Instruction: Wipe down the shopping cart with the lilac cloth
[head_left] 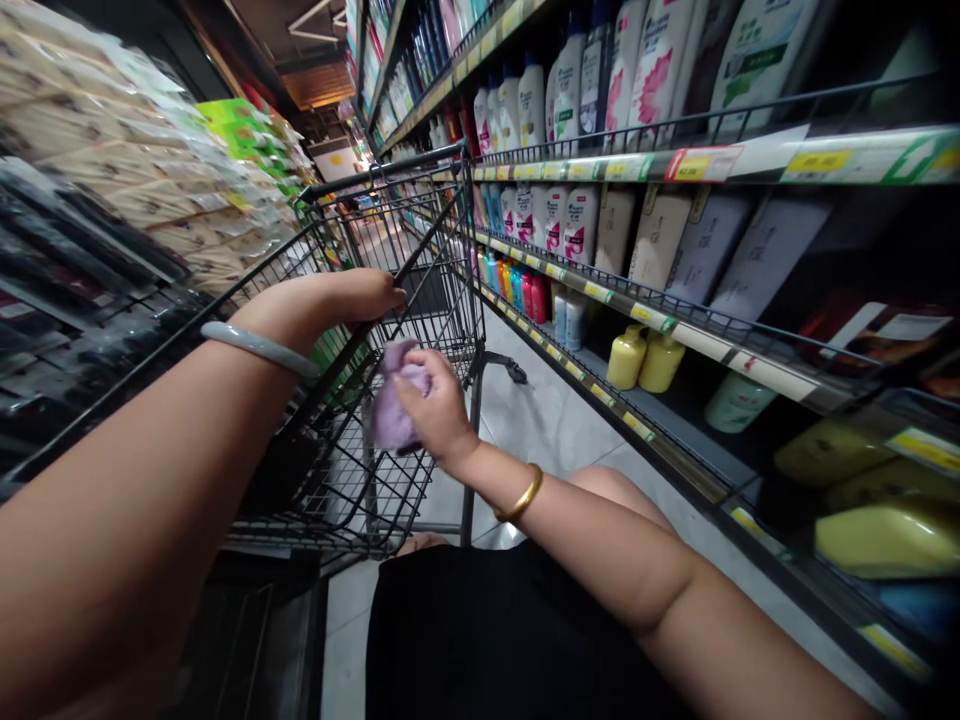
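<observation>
A purple cloth (396, 405) is bunched in my right hand (439, 400), whose fingers press it against the black wire side of a shopping cart (461, 270). My left hand (367, 295), beyond a pale bangle on the wrist, is closed over a dark bar of the same cart, above and left of the cloth. Its fingertips curl around the bar. A gold bangle sits on my right wrist.
Shelves of shampoo bottles (580, 225) run along the right, with yellow pump bottles (626, 358) low down. Packaged goods (112, 130) are stacked at left. A cart wheel (516, 371) stands on the tiled floor (555, 440).
</observation>
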